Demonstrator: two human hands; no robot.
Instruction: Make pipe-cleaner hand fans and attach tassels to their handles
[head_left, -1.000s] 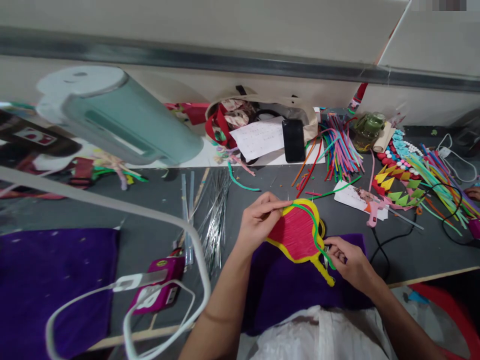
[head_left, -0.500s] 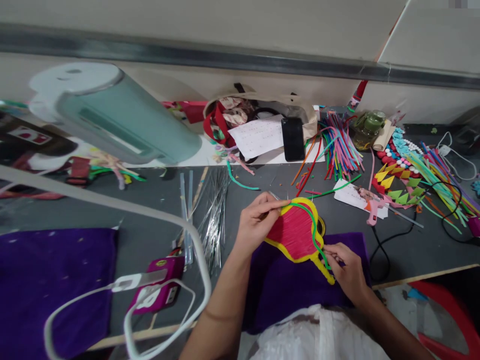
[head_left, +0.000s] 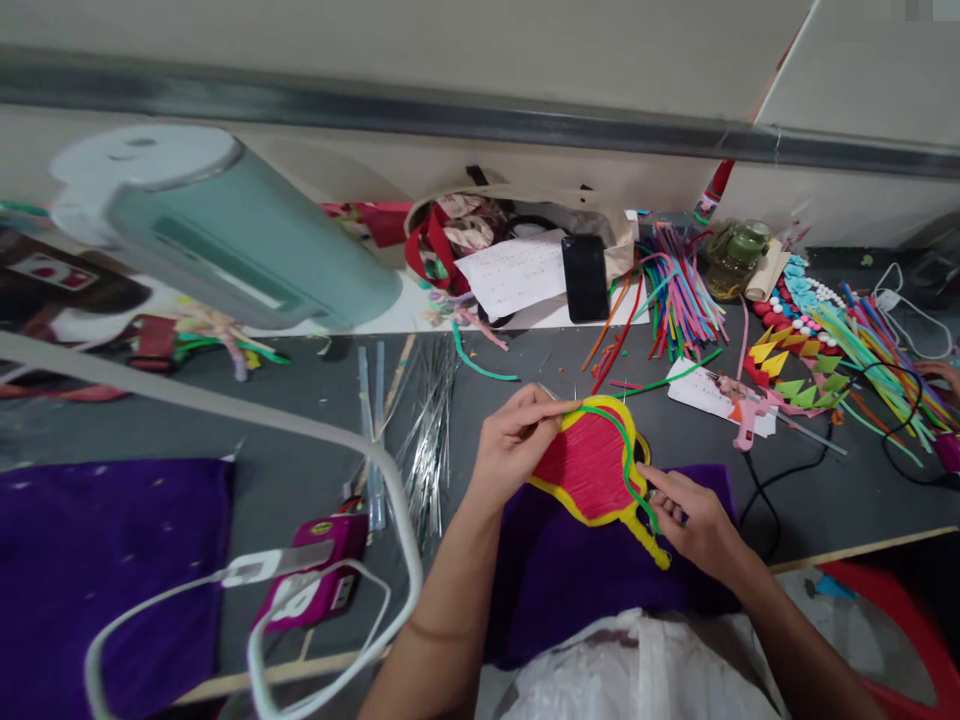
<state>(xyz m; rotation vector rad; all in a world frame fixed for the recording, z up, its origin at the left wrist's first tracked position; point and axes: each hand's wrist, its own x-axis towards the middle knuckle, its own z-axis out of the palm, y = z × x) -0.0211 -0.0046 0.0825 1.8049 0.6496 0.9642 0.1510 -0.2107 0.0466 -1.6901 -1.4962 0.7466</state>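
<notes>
A red fan-shaped piece (head_left: 589, 465) with a yellow fuzzy rim and a yellow handle is held over a purple cloth (head_left: 577, 580). Along its upper and right rim runs a bent green pipe cleaner (head_left: 628, 455). My left hand (head_left: 517, 440) pinches the upper left rim together with one end of the green strip. At the right rim, my right hand (head_left: 686, 515) has its fingers closed on the lower part of the green pipe cleaner, near the handle.
Behind lie a black phone (head_left: 586, 278), a paper (head_left: 517, 275) and bundled pipe cleaners (head_left: 686, 290). A pink glue gun (head_left: 746, 418) is at right. Silver strips (head_left: 431, 440), a magenta box (head_left: 322, 570) and a white cable (head_left: 409, 530) are at left. Another person's hand (head_left: 941, 375) shows far right.
My right hand has shifted slightly up along the rim, its index finger now nearer the yellow edge. My left hand stays put. Another person's hand has appeared at the far right edge.
</notes>
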